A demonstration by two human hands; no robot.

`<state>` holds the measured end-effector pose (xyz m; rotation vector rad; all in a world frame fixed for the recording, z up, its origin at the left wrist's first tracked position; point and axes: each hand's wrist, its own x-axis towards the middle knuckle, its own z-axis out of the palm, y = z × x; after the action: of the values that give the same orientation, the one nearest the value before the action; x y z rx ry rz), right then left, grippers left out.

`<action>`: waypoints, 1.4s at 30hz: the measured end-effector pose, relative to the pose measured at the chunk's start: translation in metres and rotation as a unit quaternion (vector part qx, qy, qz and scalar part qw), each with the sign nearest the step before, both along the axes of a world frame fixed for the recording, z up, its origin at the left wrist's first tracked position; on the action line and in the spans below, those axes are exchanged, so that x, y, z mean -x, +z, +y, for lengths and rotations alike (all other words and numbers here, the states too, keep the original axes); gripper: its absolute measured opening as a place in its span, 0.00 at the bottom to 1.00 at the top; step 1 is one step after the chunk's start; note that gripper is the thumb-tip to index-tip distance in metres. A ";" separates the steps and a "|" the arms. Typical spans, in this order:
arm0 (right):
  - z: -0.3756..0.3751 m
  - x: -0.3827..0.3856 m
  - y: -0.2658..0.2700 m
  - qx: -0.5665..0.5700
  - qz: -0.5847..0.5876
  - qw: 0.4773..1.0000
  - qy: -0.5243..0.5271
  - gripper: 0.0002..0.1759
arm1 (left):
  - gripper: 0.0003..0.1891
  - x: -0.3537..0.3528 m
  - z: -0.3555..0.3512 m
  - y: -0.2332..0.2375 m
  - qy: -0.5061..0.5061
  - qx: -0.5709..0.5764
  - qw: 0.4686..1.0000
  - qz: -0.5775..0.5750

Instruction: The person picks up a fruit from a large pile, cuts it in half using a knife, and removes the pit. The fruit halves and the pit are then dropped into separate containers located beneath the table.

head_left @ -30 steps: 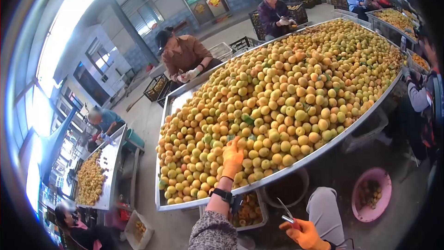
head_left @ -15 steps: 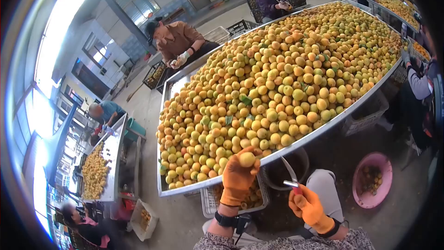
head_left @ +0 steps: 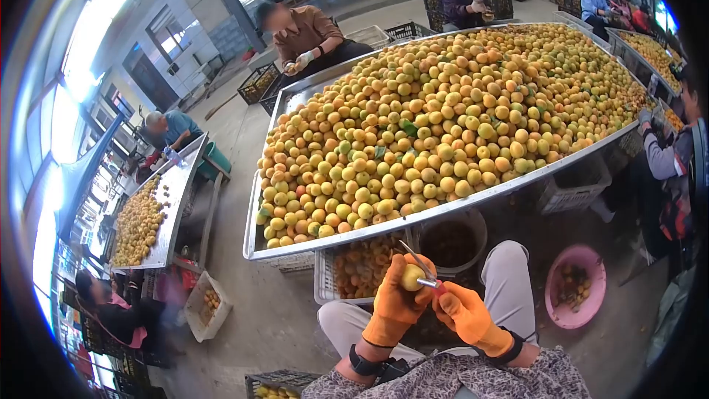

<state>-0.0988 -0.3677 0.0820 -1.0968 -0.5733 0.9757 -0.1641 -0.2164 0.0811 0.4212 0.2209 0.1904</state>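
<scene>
My left hand point(head_left: 395, 297), in an orange glove, is closed around a yellow-green fruit point(head_left: 413, 278). My right hand point(head_left: 470, 315), also gloved in orange, grips the red handle of a knife point(head_left: 428, 272); its curved blade lies against the fruit. Both hands are close together above my lap. In front of them stands a metal-rimmed table point(head_left: 354, 237) heaped with yellow-orange fruits point(head_left: 443, 125). Below its near edge are a white crate point(head_left: 325, 281) with fruit pieces and a round bucket point(head_left: 480, 233).
A pink basin point(head_left: 587, 313) with fruit is on the floor at right. Several people sit around the tables, one point(head_left: 306, 33) across the big table at left. Another fruit table point(head_left: 173, 229) and a white crate point(head_left: 199, 325) are at left; a dark crate point(head_left: 255, 380) is at the bottom.
My left hand has drawn back from the table edge with the fruit. My right hand has moved left, bringing the knife to the fruit. The view has tilted up slightly.
</scene>
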 end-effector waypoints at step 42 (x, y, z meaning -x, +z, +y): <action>-0.012 0.030 -0.008 0.070 -0.013 0.994 0.080 0.26 | 0.19 0.035 0.002 -0.011 0.093 -0.062 0.990 -0.081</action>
<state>-0.1285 -0.3801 0.0745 -1.2033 -0.6287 1.1549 -0.1987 -0.2139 0.0705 0.5068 0.0889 0.4212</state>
